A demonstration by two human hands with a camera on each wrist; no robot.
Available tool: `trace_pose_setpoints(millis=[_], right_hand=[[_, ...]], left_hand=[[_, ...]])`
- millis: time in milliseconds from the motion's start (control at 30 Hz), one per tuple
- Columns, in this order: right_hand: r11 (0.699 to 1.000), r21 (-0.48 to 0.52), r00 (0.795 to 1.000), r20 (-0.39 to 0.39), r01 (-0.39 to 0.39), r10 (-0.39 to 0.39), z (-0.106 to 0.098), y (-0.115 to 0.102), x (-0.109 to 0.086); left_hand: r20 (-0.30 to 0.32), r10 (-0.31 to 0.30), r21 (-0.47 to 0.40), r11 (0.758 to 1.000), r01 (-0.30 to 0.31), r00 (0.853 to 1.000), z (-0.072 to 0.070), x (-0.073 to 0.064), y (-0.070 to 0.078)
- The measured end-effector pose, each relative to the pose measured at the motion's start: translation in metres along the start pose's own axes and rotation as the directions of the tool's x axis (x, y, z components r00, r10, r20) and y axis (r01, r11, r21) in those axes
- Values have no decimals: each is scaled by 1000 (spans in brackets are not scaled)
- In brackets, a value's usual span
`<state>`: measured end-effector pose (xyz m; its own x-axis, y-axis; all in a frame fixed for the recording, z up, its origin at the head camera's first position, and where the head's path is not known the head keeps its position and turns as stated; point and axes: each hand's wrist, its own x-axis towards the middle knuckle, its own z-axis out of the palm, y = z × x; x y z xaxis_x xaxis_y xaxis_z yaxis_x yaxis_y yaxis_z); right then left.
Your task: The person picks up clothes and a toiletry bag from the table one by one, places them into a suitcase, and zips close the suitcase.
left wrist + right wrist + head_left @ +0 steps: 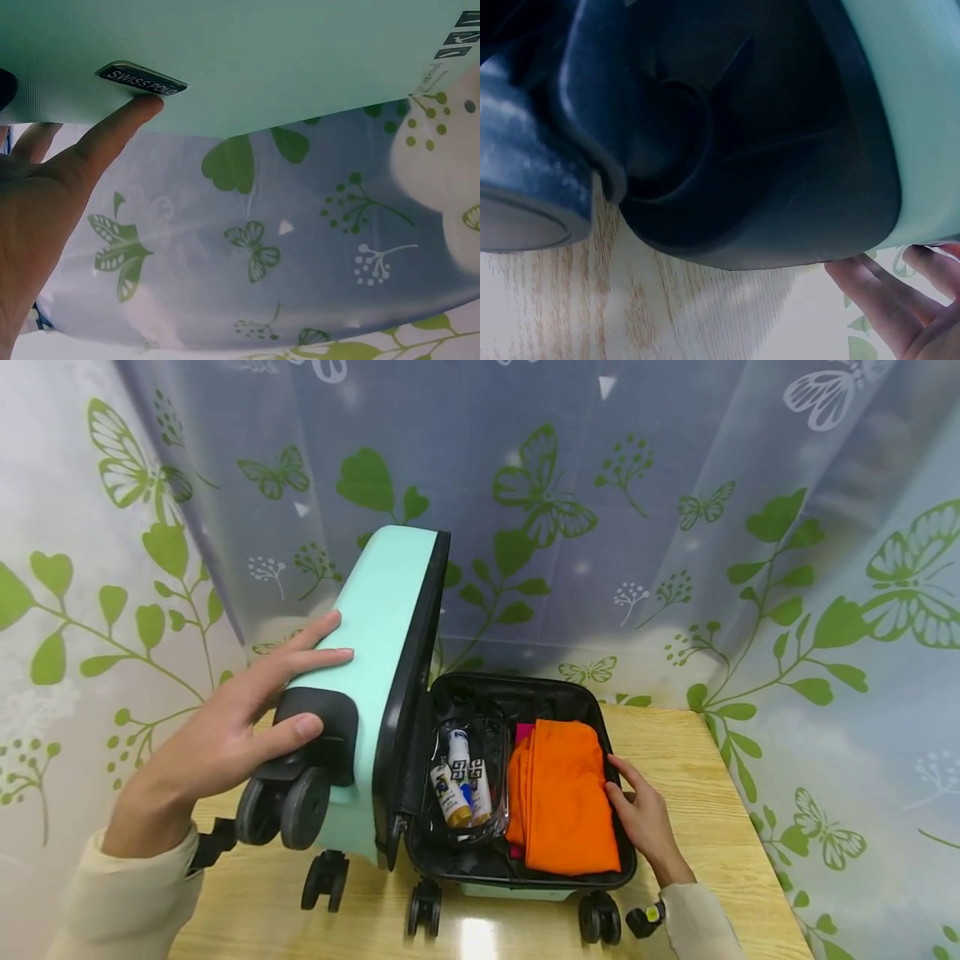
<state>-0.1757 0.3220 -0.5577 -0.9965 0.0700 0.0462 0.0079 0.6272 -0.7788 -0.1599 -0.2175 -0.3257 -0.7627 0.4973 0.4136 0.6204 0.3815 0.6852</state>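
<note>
In the head view a mint-green suitcase (pixel 551 893) stands open on the table. Its raised lid (pixel 393 585) leans up on the left. My left hand (pixel 232 727) rests on the lid's side, fingers spread and thumb across the black wheel corner; the left wrist view shows a finger by the "SWISS POLO" badge (pixel 142 77). At the right rim, my right hand (pixel 647 818) touches the case with lightly bent fingers. Folded orange cloth (pixel 573 802) lies in the base, with a bit of pink cloth (pixel 522 732) beside it. Left of that, a clear pouch (pixel 491 735) holds several bottles or tubes (pixel 453 797).
Black wheels (pixel 600 917) stick out from the case toward the front. The wooden table (pixel 712 827) extends to the right of the case. A curtain (pixel 600 568) printed with leaves and butterflies hangs close behind and at both sides.
</note>
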Motion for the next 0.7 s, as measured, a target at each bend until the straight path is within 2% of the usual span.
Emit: trace_pose_setpoints(millis=[267, 700], right_hand=[[1000, 19, 1000, 1, -6, 6, 0, 1, 0], [999, 39, 1000, 7, -13, 13, 0, 2, 1]], left_hand=[[3, 38, 61, 997, -38, 999, 7, 10, 6], [49, 55, 167, 984, -62, 997, 22, 32, 25]])
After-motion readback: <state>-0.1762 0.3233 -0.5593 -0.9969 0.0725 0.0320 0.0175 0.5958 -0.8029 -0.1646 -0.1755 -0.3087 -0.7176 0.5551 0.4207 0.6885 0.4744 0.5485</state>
